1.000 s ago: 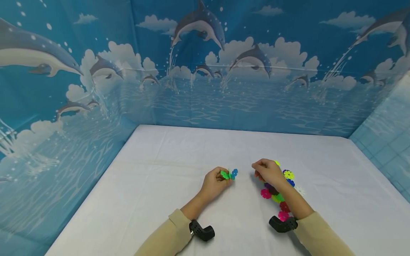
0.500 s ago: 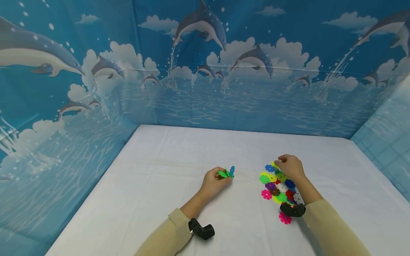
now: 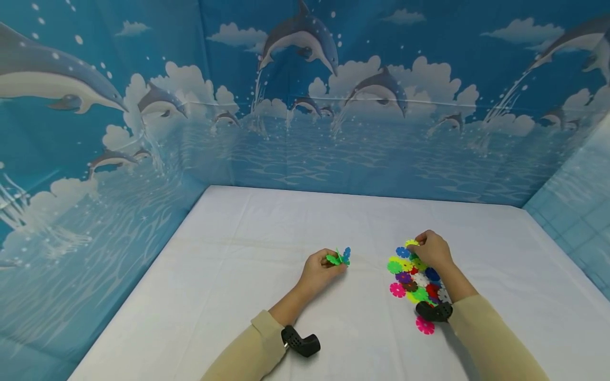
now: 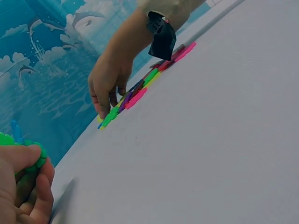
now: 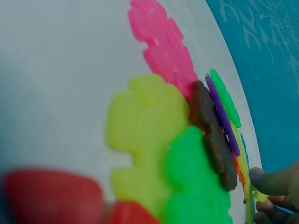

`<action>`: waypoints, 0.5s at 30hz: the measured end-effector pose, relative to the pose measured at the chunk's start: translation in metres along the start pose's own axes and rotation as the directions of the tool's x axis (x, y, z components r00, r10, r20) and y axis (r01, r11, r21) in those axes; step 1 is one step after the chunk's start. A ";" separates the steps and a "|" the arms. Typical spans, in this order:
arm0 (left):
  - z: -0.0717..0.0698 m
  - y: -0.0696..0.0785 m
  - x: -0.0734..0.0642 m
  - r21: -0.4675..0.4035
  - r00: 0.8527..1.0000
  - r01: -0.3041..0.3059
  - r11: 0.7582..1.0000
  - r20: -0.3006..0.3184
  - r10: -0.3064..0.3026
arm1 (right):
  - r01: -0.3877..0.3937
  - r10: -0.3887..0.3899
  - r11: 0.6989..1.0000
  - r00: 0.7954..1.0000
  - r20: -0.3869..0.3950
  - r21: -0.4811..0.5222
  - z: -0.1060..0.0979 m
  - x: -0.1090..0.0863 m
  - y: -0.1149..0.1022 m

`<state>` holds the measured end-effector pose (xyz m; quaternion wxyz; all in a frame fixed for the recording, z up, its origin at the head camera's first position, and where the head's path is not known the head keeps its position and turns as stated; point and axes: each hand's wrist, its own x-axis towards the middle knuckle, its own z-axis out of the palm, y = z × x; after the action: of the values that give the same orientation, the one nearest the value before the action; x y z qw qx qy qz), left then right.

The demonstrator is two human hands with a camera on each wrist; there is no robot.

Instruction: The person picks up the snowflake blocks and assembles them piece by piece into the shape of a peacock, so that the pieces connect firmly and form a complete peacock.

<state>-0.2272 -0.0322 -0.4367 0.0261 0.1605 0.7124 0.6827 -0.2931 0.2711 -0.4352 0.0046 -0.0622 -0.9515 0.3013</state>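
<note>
I see a person's left hand (image 3: 318, 271) holding some green flower pieces (image 3: 333, 259). The thumb and fingers pinch them tight, and a little blue piece (image 3: 347, 252) sticks up at the side. This bunch is up off the counter (image 3: 238, 296), which has a white cloth on it.

The right hand (image 3: 432, 248) is over at the far end of a flat, bright pile (image 3: 419, 279). Its thumb and fingers are together on a yellow flower piece (image 3: 411, 243) at the pile's edge. Just beside that one lies a darker blue flower (image 3: 402, 252).

In the pile I see a purple flower (image 3: 403, 277) next to a brown flower (image 3: 410, 286), with lots more colours on top of each other. One pink flower (image 3: 397, 290) is at the left side, and another pink one (image 3: 425, 325) is at the near end.

Both arms have tan sleeves (image 3: 248, 349) and a black gadget (image 3: 301, 341) at the wrist. Dolphins jump across the blue wall cloth (image 3: 305, 153) behind.
</note>
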 end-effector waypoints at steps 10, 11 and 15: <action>0.000 -0.003 0.002 -0.038 1.000 -0.008 0.999 0.015 0.009 | 0.094 -0.088 0.990 0.994 -0.062 0.108 0.006 -0.015 -0.014; 0.000 -0.003 0.002 -0.042 1.000 -0.008 0.999 0.017 0.008 | 0.107 -0.099 0.986 0.993 -0.061 0.126 0.008 -0.018 -0.018; 0.001 -0.004 0.002 -0.057 1.000 -0.008 0.998 0.016 0.009 | 0.118 -0.119 0.968 0.993 -0.010 0.222 0.016 -0.029 -0.036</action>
<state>-0.2296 -0.0312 -0.4404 0.0336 0.1683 0.6919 0.7013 -0.2696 0.2294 -0.4270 0.0281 -0.0038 -0.9139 0.4049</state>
